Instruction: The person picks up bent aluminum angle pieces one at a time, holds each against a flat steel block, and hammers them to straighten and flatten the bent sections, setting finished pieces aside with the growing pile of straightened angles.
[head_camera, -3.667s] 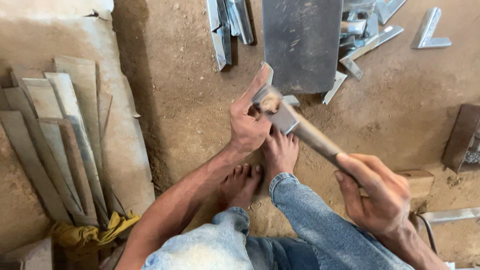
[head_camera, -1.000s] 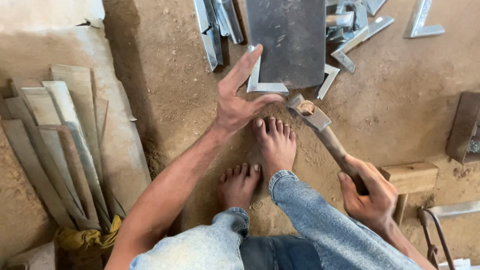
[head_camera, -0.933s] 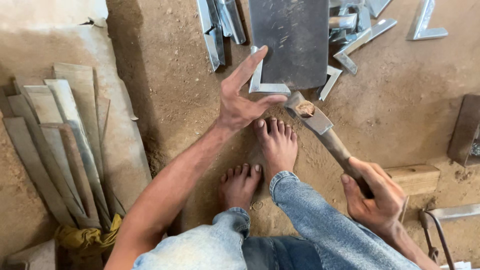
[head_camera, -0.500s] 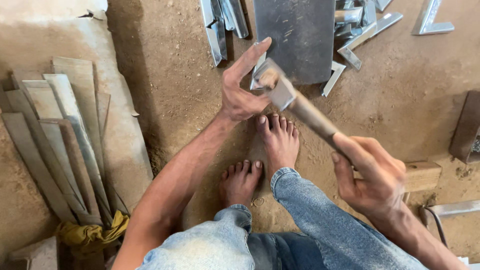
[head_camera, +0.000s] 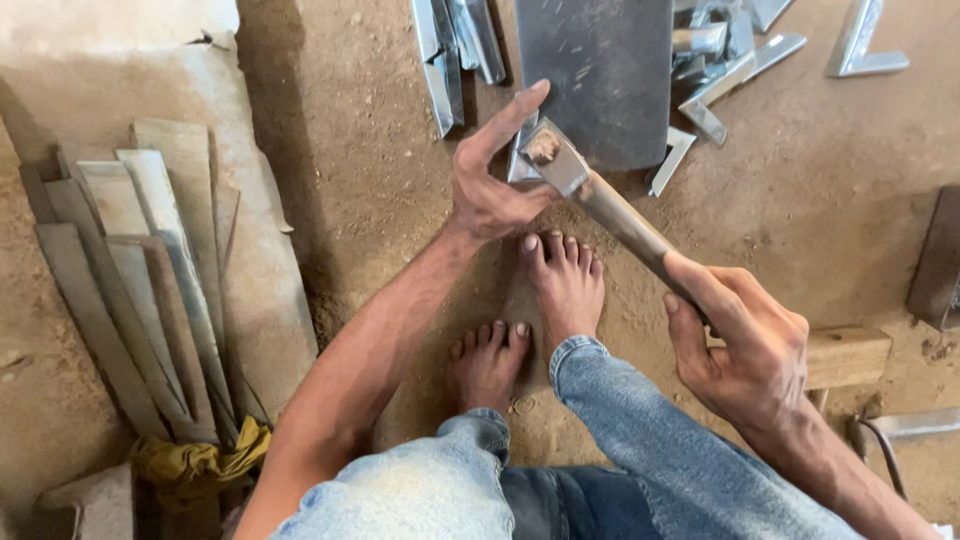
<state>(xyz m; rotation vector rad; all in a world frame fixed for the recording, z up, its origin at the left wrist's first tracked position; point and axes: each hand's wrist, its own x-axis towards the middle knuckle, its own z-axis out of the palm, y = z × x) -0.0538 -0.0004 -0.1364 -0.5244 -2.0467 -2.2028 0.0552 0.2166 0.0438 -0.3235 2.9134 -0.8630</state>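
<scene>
1. The dirt floor fills the view, with a stack of flat strips leaning at the left and a yellow rag below them.
2. A dark steel plate lies at the top centre; bent angle pieces lie on its left and more on its right, seemingly finished ones (I cannot tell how many more are due).
3. The person squats, jeans low in view, bare feet just before the plate.
4. The right hand is clenched round the hammer handle, the head raised above the plate's near edge.
5. The left hand is spread, thumb and forefinger apart; it steadies a small angle piece at the plate's edge, mostly hidden by the hammer head, so whether it truly pinches it I cannot tell.
6. That piece looks mid-shaping: blows remain.
</scene>
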